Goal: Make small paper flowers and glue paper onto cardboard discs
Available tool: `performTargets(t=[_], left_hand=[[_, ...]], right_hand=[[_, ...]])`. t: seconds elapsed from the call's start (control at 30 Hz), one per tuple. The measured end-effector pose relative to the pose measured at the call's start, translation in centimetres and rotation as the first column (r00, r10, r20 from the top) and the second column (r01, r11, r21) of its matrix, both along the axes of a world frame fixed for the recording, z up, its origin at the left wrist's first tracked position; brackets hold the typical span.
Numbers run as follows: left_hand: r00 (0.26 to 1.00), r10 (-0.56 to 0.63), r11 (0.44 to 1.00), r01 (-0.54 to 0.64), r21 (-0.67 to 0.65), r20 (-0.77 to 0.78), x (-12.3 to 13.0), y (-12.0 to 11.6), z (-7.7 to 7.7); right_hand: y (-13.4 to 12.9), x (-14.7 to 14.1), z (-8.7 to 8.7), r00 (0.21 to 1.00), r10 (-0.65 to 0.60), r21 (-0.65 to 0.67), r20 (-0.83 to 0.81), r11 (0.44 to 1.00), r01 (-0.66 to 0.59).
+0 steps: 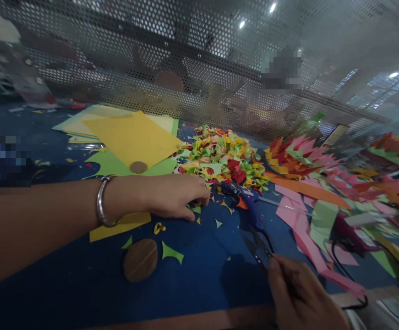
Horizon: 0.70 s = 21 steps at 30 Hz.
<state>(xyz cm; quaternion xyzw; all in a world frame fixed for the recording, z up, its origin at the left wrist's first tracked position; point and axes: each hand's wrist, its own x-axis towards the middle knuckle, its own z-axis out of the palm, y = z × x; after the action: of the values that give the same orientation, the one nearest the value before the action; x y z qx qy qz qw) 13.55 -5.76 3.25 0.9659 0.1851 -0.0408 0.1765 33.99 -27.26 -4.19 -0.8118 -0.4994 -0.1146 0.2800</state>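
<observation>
My left hand (182, 195), with a silver bangle at the wrist, is stretched low over the blue table beside a heap of small coloured paper pieces (223, 153). Its thumb and bent fingers are apart, with small scraps under them and no held thing visible. Near the front edge, my right hand (298, 288) grips a pair of scissors (258, 252) with the blades slightly parted and pointing away from me. A blue glue gun (252, 208) lies between the two hands, a glue stick in its back. Closer to me rests a brown round disc (140, 260) beside a green paper scrap (172, 253).
Yellow (132, 135) and green paper sheets lie at the back left, a second brown disc (138, 167) on them. Pink paper strips (309, 247), folded-paper pieces (302, 153) and a purple glue gun (350, 231) with a cord crowd the right. A perforated screen (185, 50) stands behind.
</observation>
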Motion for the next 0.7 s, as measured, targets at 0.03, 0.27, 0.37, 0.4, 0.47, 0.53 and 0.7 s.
performTargets(t=[0.03, 0.27, 0.37, 0.4, 0.47, 0.53, 0.7], left_hand=[[1.0, -0.01, 1.0, 0.011, -0.016, 0.011, 0.0, 0.3, -0.2], [0.998, -0.042, 0.996, 0.045, -0.071, 0.035, -0.3, 0.8, -0.4], [0.998, -0.031, 0.995, 0.035, -0.089, 0.049, -0.6, 1.0, -0.6], [0.998, -0.029, 0.995, 0.034, -0.09, 0.057, -0.6, 1.1, -0.6], [0.997, -0.031, 0.995, 0.037, -0.093, 0.066, -0.6, 1.3, -0.7], [0.997, -0.033, 0.994, 0.039, -0.103, 0.063, -0.6, 1.3, -0.7], [0.998, -0.046, 0.995, 0.049, -0.091, 0.045, -0.5, 0.8, -0.9]], right_hand=[[0.0, 0.0, 0.0, 1.0, 0.016, 0.008, -0.003, 1.0, -0.016], [0.0, -0.2, -0.1, 0.999, 0.005, -0.001, 0.041, 1.0, -0.005], [0.0, -0.1, -0.1, 0.999, 0.02, -0.013, 0.035, 1.0, -0.02], [0.0, -0.1, -0.1, 0.999, 0.028, -0.01, 0.035, 1.0, -0.028], [0.0, -0.1, -0.1, 0.998, 0.036, 0.002, 0.041, 0.999, -0.037], [0.1, -0.1, -0.1, 0.998, 0.034, 0.013, 0.045, 0.999, -0.035], [0.1, -0.1, -0.1, 0.998, 0.051, 0.032, 0.039, 0.998, -0.052]])
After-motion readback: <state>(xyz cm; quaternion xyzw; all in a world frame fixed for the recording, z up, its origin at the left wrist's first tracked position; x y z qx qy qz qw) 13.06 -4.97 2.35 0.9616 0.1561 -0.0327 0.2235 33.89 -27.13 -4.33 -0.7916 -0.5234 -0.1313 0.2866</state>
